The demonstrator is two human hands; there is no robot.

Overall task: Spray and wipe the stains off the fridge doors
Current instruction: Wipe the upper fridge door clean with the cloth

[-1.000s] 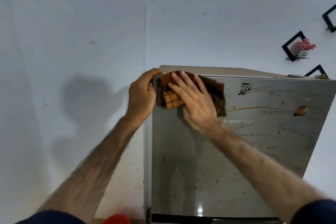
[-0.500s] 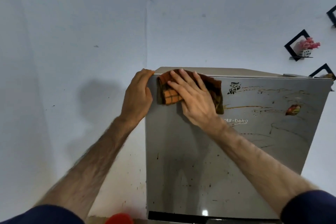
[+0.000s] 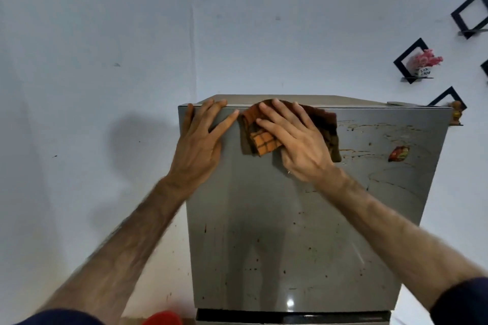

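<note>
Sleeves: dark blue cuffs (image 3: 459, 303) at the bottom corners, nearest the camera; both forearms reach up and forward from them toward the fridge door.
Red object: a blurred red shape (image 3: 162, 318) at the bottom edge, just left of the fridge door's lower corner; what it is cannot be told.
Fridge door: grey, glossy door (image 3: 277, 232) filling the centre; dark specks on its lower half, brown streaks (image 3: 369, 126) and a small red-yellow sticker (image 3: 398, 153) on its upper right.
Left hand: left hand (image 3: 202, 140) lies flat on the door's upper left corner, fingers straight and spread wide, fingertips reaching the top edge, holding nothing.
Right hand: right hand (image 3: 295, 145) presses on the cloth with straight, slightly spread fingers that point up-left toward the door's top edge; the palm lies flat, not curled round anything.
Cloth: orange-brown checked cloth (image 3: 261, 144) against the door just below its top edge, right of the left hand, mostly under the right hand.
Wall shelves: black diamond shelves (image 3: 412, 63) on the white wall, up and right of the door; one holds a pink flower pot (image 3: 425, 62).
</note>
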